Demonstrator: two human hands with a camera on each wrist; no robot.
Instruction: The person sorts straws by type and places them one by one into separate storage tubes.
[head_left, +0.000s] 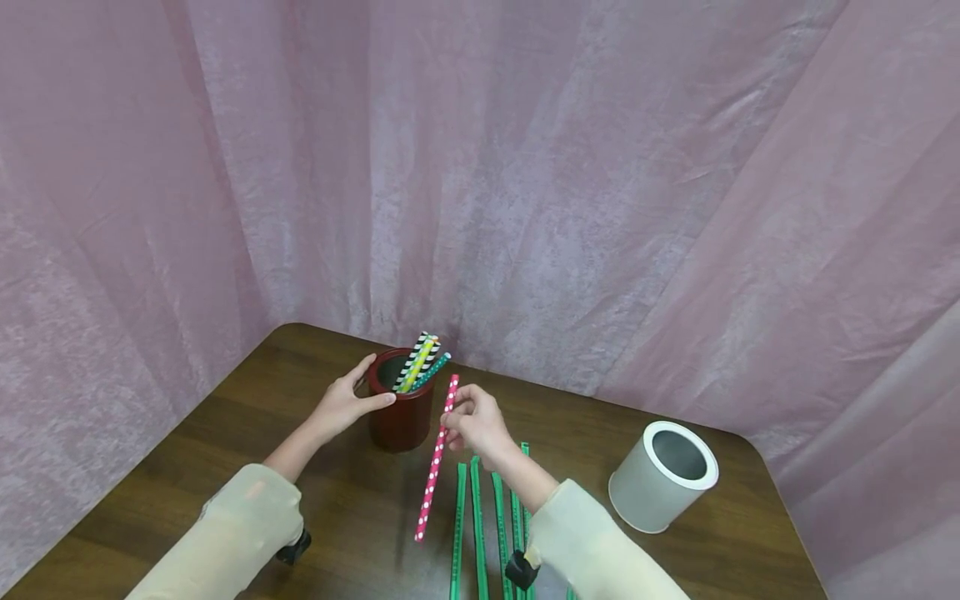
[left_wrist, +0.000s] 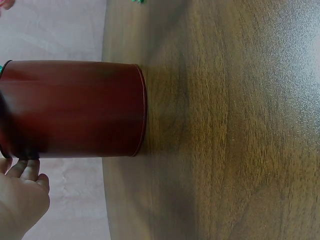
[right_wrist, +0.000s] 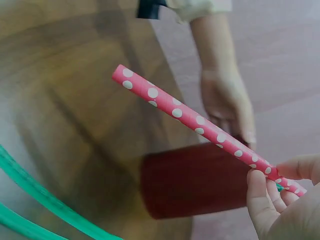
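Note:
A dark red cup (head_left: 402,415) stands on the brown table (head_left: 225,433) with several patterned straws (head_left: 418,363) leaning in it. My left hand (head_left: 347,403) grips the cup at its rim; the left wrist view shows the cup's side (left_wrist: 75,107) and my fingers (left_wrist: 22,185) at its top. My right hand (head_left: 472,421) pinches a pink straw with white dots (head_left: 435,460) near its upper end, tilted in the air just right of the cup. The right wrist view shows the same straw (right_wrist: 200,122) between my fingertips (right_wrist: 260,192), with the cup (right_wrist: 195,180) behind it.
Several green straws (head_left: 480,521) lie side by side on the table near its front edge. A white cup with a grey inside (head_left: 663,475) stands to the right. Pink cloth (head_left: 525,167) hangs close behind and beside the table.

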